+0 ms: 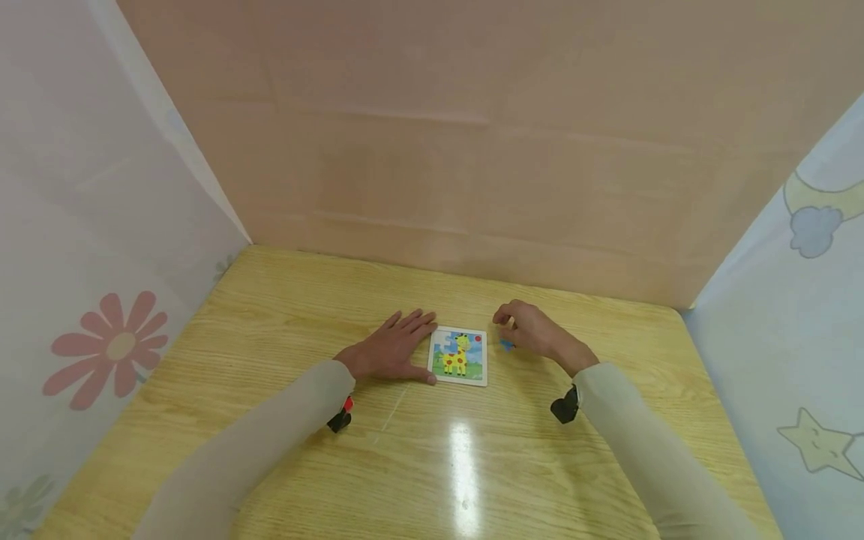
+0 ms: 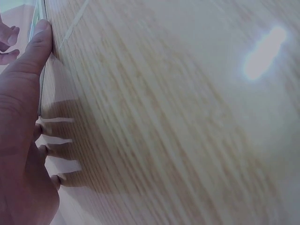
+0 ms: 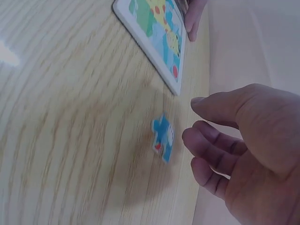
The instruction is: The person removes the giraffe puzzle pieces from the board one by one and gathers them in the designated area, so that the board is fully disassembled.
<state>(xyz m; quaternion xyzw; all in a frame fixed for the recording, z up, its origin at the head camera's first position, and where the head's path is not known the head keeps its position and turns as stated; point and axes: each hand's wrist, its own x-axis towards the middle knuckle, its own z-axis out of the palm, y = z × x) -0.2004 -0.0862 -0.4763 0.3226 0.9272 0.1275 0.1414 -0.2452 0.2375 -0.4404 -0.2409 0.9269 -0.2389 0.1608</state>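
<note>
A small square giraffe jigsaw puzzle in a white frame lies flat on the wooden table. Near its upper left, a pale gap shows among the blue pieces. My left hand rests at the frame's left side, fingers spread straight and thumb along the lower left corner. To the right of the frame lies a loose blue puzzle piece with a small red patch. My right hand hovers close over this piece, thumb and fingers loosely bent and apart, with nothing between them.
The wooden table meets a brown sheet at the back. Pale curtains with printed figures hang at both sides, a flower on the left one. Each wrist wears a dark strapped device.
</note>
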